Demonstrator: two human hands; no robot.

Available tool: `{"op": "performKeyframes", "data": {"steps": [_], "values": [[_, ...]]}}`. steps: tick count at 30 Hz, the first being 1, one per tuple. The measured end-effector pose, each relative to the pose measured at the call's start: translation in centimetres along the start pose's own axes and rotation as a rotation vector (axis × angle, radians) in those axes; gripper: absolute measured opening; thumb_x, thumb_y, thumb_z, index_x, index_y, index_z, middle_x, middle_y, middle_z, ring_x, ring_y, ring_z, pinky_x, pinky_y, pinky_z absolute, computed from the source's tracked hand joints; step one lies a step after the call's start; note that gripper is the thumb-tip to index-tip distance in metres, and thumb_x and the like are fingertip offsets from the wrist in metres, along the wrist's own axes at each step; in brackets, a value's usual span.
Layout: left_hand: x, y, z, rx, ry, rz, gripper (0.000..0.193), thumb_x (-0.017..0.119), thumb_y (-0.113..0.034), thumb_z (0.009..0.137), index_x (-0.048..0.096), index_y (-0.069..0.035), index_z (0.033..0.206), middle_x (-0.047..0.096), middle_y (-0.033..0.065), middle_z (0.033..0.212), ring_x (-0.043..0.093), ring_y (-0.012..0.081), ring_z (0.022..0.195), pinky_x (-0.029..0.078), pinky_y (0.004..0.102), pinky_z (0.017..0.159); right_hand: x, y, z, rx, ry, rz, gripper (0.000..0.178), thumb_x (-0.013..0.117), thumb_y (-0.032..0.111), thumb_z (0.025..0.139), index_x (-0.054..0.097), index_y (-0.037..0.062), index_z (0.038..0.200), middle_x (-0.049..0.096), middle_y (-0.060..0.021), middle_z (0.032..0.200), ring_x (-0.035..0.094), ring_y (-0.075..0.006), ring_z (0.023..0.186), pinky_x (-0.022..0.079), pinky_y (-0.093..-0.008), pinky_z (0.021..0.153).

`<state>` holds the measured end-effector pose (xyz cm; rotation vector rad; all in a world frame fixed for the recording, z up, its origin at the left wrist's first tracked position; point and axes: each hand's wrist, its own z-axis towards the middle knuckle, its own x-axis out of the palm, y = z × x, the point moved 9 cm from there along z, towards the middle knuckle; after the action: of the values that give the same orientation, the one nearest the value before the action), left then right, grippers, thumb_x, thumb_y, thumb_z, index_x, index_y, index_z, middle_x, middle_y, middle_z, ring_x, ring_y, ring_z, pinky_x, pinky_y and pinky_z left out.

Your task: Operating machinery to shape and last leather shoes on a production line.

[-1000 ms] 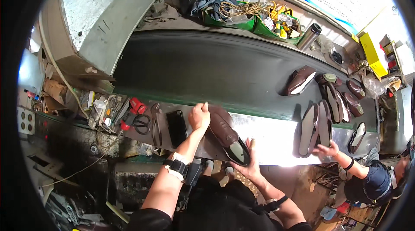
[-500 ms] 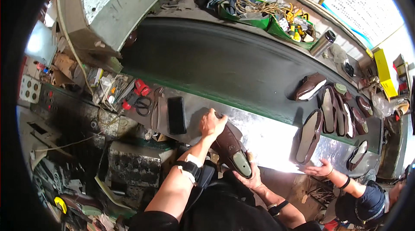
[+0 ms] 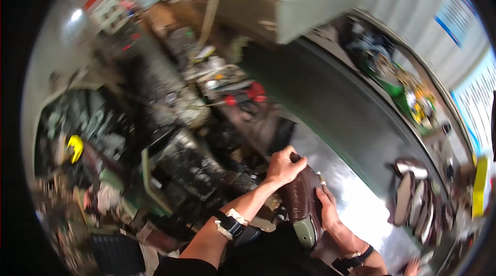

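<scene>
A brown leather shoe [image 3: 298, 193] stands tilted in front of me with a pale green last [image 3: 305, 233] showing at its near end. My left hand [image 3: 284, 168] is closed round the far end of the shoe. Along the shoe's right side my right hand [image 3: 327, 209] presses with its fingers together. A small thin object [image 3: 321, 178] with a pale tip sticks up by the right fingertips; blur hides its kind. Partly behind my left hand lies a black phone [image 3: 281, 132] on the metal ledge.
A dark conveyor belt [image 3: 336, 105] runs beyond the metal ledge [image 3: 356, 188]. Several brown shoes [image 3: 413, 198] lie at the right. Red-handled tools [image 3: 253, 92] sit past the phone. Green bins [image 3: 398, 90] stand along the back. Part of another person's hand [image 3: 412, 266] shows at lower right.
My view has swung left, so the bench appears turned and blurred. The shoe now stands more upright in the view. My right hand has shifted from its near end to its right side.
</scene>
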<state>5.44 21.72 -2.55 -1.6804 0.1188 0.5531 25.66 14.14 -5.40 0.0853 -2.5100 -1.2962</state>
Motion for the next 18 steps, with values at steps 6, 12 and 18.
{"op": "performKeyframes", "data": {"steps": [6, 12, 18], "values": [[-18.7, 0.9, -5.0, -0.014, -0.4, 0.029, 0.036, 0.072, -0.038, 0.086, 0.066, -0.003, 0.089, 0.07, 0.0213, 0.082, 0.07, 0.0403, 0.083, 0.053, 0.0461, 0.072, 15.2, 1.2, 0.3, -0.254, 0.262, 0.009, 0.062, 0.056, 0.005, 0.103, 0.028, 0.0025, 0.159, 0.061, -0.0117, 0.132, 0.06, -0.0165, 0.114, 0.049, -0.0307, 0.099], [-40.6, 5.9, -15.8, -0.159, -0.794, -0.166, 0.037, 0.066, -0.039, 0.097, 0.067, -0.003, 0.093, 0.063, 0.0047, 0.08, 0.06, 0.018, 0.079, 0.05, 0.0361, 0.079, 33.4, -0.5, -2.5, -0.217, 0.539, -0.066, 0.062, 0.062, 0.006, 0.101, 0.031, -0.0032, 0.154, 0.063, -0.0093, 0.126, 0.061, -0.0135, 0.108, 0.051, -0.0283, 0.094], [-57.4, 13.0, -26.0, -0.058, -1.384, 0.352, 0.1, 0.085, -0.014, 0.073, 0.027, -0.01, 0.156, 0.035, 0.0287, 0.149, 0.036, 0.045, 0.137, 0.03, 0.0552, 0.115, 46.1, -5.3, -6.1, 0.021, 0.685, 0.123, 0.072, 0.07, 0.009, 0.097, 0.028, 0.0018, 0.155, 0.067, -0.0111, 0.112, 0.064, -0.016, 0.096, 0.058, -0.0335, 0.079]]}}
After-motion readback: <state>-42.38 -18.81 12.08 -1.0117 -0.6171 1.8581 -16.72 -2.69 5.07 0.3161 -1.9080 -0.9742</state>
